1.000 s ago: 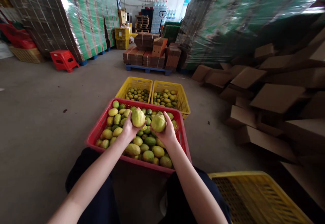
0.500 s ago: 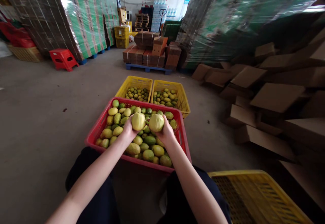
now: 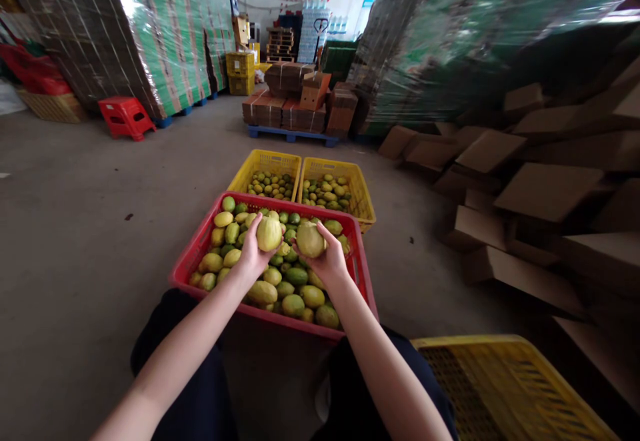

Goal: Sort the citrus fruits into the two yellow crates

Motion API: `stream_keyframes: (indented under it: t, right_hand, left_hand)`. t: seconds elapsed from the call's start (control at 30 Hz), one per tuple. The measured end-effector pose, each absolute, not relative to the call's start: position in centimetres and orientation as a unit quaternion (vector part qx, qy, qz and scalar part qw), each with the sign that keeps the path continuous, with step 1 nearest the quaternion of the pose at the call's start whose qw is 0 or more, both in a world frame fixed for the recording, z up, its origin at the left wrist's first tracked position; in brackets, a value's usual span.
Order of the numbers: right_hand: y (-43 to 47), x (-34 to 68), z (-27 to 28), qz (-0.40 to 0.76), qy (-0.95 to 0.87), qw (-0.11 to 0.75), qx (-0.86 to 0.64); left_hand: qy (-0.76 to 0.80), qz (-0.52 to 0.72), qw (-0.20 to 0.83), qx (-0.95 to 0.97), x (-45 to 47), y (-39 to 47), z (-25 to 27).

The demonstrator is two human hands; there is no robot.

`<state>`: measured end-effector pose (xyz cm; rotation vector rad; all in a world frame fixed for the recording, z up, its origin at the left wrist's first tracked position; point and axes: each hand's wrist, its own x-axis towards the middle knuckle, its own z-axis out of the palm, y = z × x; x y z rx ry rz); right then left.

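Note:
My left hand [image 3: 254,253] is wrapped round a large pale yellow-green lemon [image 3: 269,234], thumb along its left side. In my right hand [image 3: 330,257] sits a second lemon [image 3: 310,240], slightly greener, with the fingers beneath it. Both fruits are held a short way apart above a red plastic crate [image 3: 183,267]. That crate is full of yellow and green lemons [image 3: 262,292] of mixed sizes. My hands and the held fruits hide part of the crate's middle.
Two yellow crates [image 3: 365,191] with smaller lemons stand behind the red crate. At my right is another yellow crate [image 3: 500,387]; loose cardboard boxes [image 3: 547,191] pile beyond it. A red stool [image 3: 127,119] and a blue pallet [image 3: 293,135] of bundled cardboard stand farther off.
Both lemons have turned in my hands. My left thumb has come up along its fruit, and the right fingers now show under theirs. The crates have not moved.

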<state>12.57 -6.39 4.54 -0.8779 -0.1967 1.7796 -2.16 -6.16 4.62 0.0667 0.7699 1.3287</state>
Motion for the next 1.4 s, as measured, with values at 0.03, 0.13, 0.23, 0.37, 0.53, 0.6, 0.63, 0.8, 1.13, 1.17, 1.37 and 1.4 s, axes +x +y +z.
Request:
stream_keyframes:
  t: [0.03,0.13,0.23,0.37,0.53,0.6,0.63,0.8,1.13,1.17,1.37,1.4]
  right_hand:
    - [-6.4,12.5,4.5,0.750,-0.072,0.548,-0.364]
    - [-6.6,12.3,4.5,0.736,-0.046,0.562,-0.375]
    - [-6.9,12.2,4.7,0.733,-0.044,0.556,-0.389]
    - [-7.0,12.4,5.0,0.744,-0.063,0.558,-0.362]
    - [-7.3,12.8,5.4,0.738,-0.174,0.576,-0.307]
    - [-7.6,12.8,5.7,0.722,-0.229,0.583,-0.294]
    - [-7.8,12.9,5.8,0.710,-0.255,0.586,-0.294]
    - [-8.6,13.4,6.5,0.640,-0.392,0.582,-0.312]
    - [-9.0,13.8,7.1,0.633,-0.481,0.549,-0.255]
    - [-9.0,13.8,7.1,0.634,-0.480,0.550,-0.256]
    - [-8.3,13.4,6.8,0.679,-0.314,0.592,-0.301]
    - [-8.1,13.3,6.5,0.695,-0.265,0.596,-0.303]
  left_hand:
    - [0.356,0.593,0.722,0.035,-2.2,-6.2,4.5]
    - [0.373,0.566,0.735,0.020,-2.1,-6.4,4.4]
    - [0.348,0.564,0.748,0.012,-1.9,-6.3,4.5]
    - [0.300,0.595,0.744,0.050,-1.8,-6.1,4.5]
    - [0.295,0.620,0.713,0.140,-2.3,-6.3,5.0]
    - [0.287,0.624,0.702,0.189,-2.7,-6.5,5.3]
    - [0.282,0.624,0.697,0.212,-2.9,-6.7,5.5]
    - [0.281,0.603,0.716,0.212,-3.5,-7.5,5.9]
    - [0.261,0.558,0.723,0.314,-3.6,-7.8,5.6]
    - [0.262,0.559,0.723,0.310,-3.5,-7.8,5.6]
    - [0.271,0.594,0.743,0.148,-2.8,-7.5,6.2]
    - [0.272,0.594,0.751,0.101,-2.8,-7.2,6.1]
